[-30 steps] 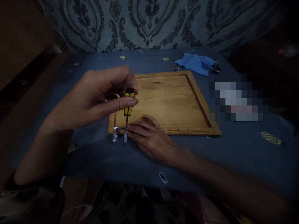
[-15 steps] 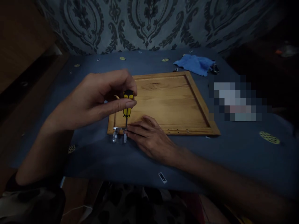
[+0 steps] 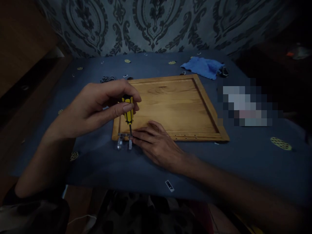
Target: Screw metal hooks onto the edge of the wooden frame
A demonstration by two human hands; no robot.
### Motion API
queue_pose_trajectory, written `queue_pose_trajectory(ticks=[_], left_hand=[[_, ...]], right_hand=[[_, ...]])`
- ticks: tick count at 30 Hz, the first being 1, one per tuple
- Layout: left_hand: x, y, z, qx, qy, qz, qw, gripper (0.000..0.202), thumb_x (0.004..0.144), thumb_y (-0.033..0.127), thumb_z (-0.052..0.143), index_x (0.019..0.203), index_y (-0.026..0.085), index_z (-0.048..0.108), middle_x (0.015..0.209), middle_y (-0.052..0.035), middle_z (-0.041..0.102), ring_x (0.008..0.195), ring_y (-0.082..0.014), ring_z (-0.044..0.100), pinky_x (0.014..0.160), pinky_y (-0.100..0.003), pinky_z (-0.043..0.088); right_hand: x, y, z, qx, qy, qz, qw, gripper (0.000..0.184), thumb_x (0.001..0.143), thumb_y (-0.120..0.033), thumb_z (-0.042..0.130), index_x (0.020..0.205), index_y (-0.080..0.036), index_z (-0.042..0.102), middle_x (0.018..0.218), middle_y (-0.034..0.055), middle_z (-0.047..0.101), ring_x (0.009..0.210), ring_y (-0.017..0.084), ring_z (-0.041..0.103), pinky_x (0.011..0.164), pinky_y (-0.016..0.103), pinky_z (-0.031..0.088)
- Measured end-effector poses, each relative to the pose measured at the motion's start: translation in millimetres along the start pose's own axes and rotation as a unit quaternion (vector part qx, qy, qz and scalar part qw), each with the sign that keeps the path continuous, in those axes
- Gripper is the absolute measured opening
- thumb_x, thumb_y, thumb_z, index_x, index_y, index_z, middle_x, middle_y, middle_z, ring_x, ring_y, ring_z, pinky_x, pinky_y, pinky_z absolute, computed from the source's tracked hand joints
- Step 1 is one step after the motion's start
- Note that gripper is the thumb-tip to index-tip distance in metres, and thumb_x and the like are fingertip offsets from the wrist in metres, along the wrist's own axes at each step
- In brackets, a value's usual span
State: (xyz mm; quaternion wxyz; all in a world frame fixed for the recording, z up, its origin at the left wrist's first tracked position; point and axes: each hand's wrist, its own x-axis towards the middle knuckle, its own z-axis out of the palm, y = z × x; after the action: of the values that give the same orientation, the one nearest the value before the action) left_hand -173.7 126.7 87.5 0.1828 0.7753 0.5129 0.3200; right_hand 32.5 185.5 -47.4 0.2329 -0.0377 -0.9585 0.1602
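Observation:
My left hand [image 3: 102,104] grips a small yellow-and-black screwdriver [image 3: 128,110] between thumb and fingers. The shaft points down, slightly tilted, and its tip meets a shiny metal hinge-like fitting [image 3: 124,138]. This fitting sits at the near left corner of a wooden panel with a raised frame [image 3: 207,100], and its two arms stick out past the panel's near edge. Over that same edge rests my right hand [image 3: 156,146], back up, fingers stretched toward the fitting and touching its right side. Its thumb is hidden.
Several small holes mark the panel's near rail. A blue cloth [image 3: 203,66] with a dark object beside it lies at the back right. Behind my left hand are small dark metallic pieces [image 3: 107,79]. A pixelated patch covers something at the right.
My left hand has dropped slightly and shifted left, tilting the screwdriver's handle leftward while its tip stays at the fitting. Small pieces behind the hand now show. My right hand has stayed put.

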Motion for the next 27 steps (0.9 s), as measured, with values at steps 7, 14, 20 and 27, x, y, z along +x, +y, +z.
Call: queue_pose_trajectory(ticks=[7,14,20,27], left_hand=[[-6.0,-0.3,-1.2,0.086,0.024,0.041,0.995,0.014,0.094,0.023,0.06,0.107,0.022,0.064,0.096,0.001,0.073,0.084,-0.0112,0.071,0.073,-0.022,0.056],[-9.7,1.8,-1.9,0.176,0.015,0.061,0.982,0.019,0.096,0.024,0.054,0.113,0.021,0.062,0.098,0.0004,0.075,0.079,-0.0127,0.071,0.074,-0.025,0.053],[-11.1,-1.0,-3.4,0.176,0.023,0.073,0.981,0.02,0.096,0.024,0.056,0.114,0.02,0.063,0.098,-0.0008,0.075,0.081,-0.0113,0.071,0.074,-0.024,0.053],[-12.7,-1.5,-4.4,0.174,0.031,0.058,0.982,0.02,0.096,0.026,0.056,0.114,0.022,0.063,0.097,-0.0001,0.075,0.077,-0.0124,0.07,0.071,-0.026,0.054]], right_hand=[[-1.0,1.3,1.8,0.002,0.01,-0.001,1.0,0.032,0.099,-0.017,0.048,0.125,-0.021,0.067,0.123,0.0073,0.073,0.12,0.023,0.059,0.11,0.052,0.033],[-0.5,1.3,1.3,-0.007,0.019,-0.01,1.0,0.03,0.1,-0.017,0.047,0.123,-0.017,0.067,0.122,0.0085,0.072,0.118,0.024,0.059,0.11,0.052,0.032],[-1.4,1.5,2.3,-0.002,0.019,-0.008,1.0,0.029,0.1,-0.018,0.049,0.122,-0.018,0.068,0.124,0.0076,0.072,0.118,0.024,0.059,0.11,0.052,0.032],[-1.9,1.9,2.5,0.004,0.011,-0.002,1.0,0.034,0.099,-0.017,0.047,0.127,-0.019,0.066,0.125,0.0095,0.071,0.12,0.025,0.058,0.109,0.055,0.034]])
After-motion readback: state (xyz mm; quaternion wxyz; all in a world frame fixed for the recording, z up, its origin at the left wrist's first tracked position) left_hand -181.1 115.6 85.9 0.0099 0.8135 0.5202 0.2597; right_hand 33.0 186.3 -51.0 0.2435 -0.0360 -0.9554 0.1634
